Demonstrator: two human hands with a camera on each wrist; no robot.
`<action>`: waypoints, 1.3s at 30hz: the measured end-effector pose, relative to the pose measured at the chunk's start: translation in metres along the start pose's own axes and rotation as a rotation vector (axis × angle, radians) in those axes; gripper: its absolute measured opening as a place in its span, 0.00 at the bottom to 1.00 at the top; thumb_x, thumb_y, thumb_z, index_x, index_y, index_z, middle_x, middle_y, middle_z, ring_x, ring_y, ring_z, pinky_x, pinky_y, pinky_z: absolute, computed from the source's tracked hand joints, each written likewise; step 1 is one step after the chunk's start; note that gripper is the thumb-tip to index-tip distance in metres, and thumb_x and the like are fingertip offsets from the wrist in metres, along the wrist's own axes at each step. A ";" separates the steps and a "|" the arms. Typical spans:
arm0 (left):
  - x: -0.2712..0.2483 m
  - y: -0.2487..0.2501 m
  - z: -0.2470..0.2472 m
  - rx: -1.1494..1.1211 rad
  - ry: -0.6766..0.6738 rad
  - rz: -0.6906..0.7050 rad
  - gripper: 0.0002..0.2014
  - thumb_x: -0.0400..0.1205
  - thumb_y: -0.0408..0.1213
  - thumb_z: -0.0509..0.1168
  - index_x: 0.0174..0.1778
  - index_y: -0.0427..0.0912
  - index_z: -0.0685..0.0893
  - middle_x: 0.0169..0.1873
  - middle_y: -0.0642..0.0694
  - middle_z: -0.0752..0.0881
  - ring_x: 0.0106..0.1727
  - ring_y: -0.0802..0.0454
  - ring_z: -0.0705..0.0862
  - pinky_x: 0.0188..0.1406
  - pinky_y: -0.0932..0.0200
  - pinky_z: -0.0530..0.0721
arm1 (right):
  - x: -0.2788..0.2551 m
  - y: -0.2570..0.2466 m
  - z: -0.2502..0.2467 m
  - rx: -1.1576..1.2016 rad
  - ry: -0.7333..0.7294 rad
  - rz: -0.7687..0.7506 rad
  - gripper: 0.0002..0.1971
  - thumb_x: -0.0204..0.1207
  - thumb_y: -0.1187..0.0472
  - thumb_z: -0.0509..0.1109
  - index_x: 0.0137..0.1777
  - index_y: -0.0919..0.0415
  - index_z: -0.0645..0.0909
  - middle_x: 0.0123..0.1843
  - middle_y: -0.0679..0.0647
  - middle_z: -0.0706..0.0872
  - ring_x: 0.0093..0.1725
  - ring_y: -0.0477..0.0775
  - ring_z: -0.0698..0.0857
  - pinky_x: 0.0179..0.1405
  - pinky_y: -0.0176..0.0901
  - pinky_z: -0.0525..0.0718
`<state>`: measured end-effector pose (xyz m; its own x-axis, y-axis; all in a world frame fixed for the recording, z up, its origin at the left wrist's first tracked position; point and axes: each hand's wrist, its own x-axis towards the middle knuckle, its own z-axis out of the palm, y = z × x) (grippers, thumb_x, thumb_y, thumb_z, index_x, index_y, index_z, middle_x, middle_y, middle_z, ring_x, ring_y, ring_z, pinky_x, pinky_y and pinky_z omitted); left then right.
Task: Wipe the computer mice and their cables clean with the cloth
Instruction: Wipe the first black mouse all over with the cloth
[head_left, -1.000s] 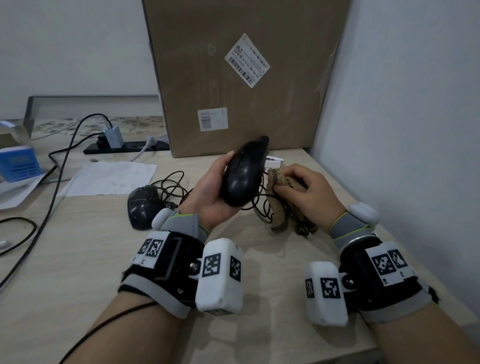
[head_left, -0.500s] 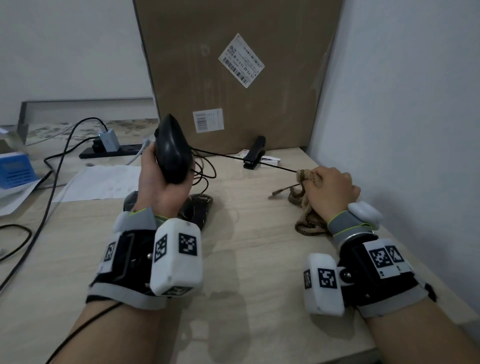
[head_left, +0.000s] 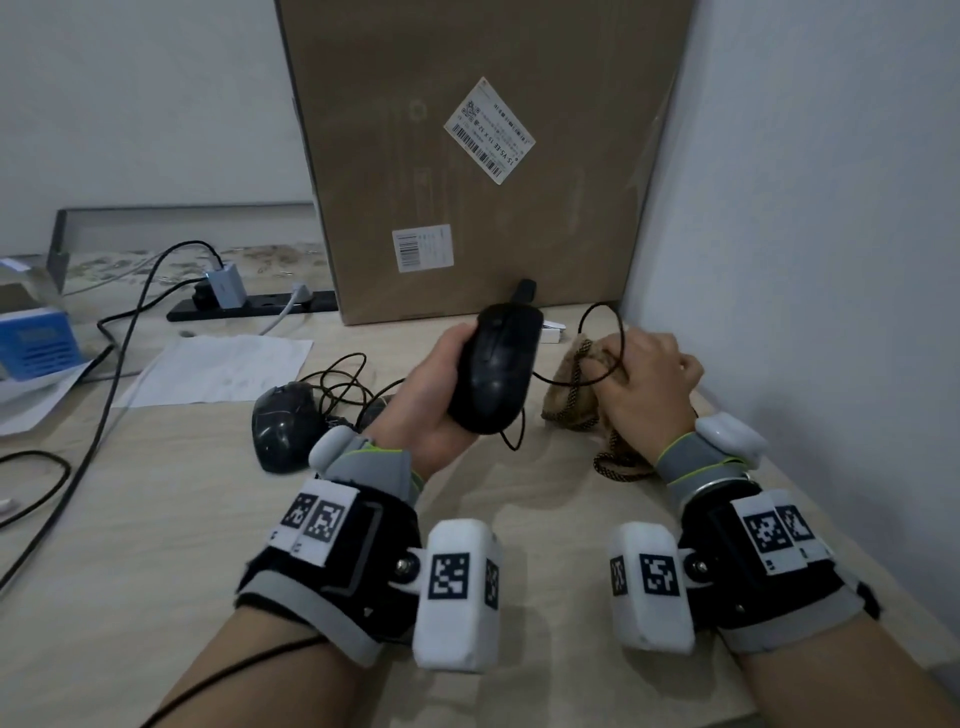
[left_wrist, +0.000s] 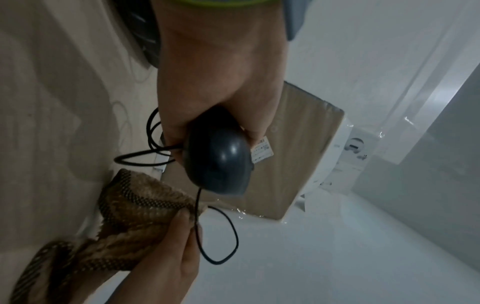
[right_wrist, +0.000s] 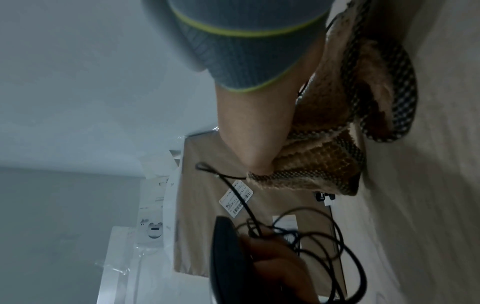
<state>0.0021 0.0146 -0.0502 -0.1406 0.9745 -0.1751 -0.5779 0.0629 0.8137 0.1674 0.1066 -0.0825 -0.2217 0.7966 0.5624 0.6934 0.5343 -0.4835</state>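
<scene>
Two hands busy: left hand (head_left: 431, 400) cups black mouse (head_left: 493, 374) in palm; right hand (head_left: 649, 384) pinches cable (head_left: 605, 343) inside bunched cloth (head_left: 576, 384), just beside mouse.

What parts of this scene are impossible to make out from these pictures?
- Right hand fingers: head view, hidden under the hand and cloth.
- Held mouse underside: covered by the left hand.
- Box label text: too small.
- Second mouse: cable end lost in the tangle.
</scene>
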 end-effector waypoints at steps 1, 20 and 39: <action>-0.001 -0.002 0.002 0.016 -0.024 -0.016 0.16 0.85 0.49 0.58 0.49 0.44 0.86 0.34 0.45 0.89 0.32 0.52 0.87 0.35 0.60 0.84 | -0.001 -0.002 0.000 0.012 -0.029 -0.013 0.09 0.71 0.49 0.58 0.33 0.49 0.75 0.41 0.46 0.79 0.57 0.54 0.73 0.54 0.48 0.56; -0.003 -0.007 0.003 0.017 -0.087 -0.066 0.17 0.84 0.49 0.57 0.48 0.42 0.86 0.36 0.45 0.89 0.31 0.52 0.87 0.31 0.64 0.84 | -0.008 -0.012 -0.001 0.009 -0.283 -0.234 0.12 0.68 0.50 0.56 0.42 0.49 0.80 0.41 0.42 0.80 0.53 0.51 0.75 0.51 0.47 0.57; 0.006 0.024 -0.026 -0.216 0.158 0.162 0.13 0.83 0.49 0.61 0.54 0.44 0.83 0.42 0.43 0.87 0.41 0.50 0.84 0.38 0.61 0.86 | 0.005 0.019 -0.002 -0.336 0.099 0.192 0.09 0.76 0.54 0.61 0.46 0.53 0.82 0.50 0.51 0.86 0.62 0.58 0.70 0.59 0.55 0.60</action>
<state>-0.0331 0.0160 -0.0460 -0.3581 0.9215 -0.1502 -0.6928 -0.1545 0.7044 0.1809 0.1204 -0.0872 -0.0105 0.8334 0.5526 0.9050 0.2429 -0.3491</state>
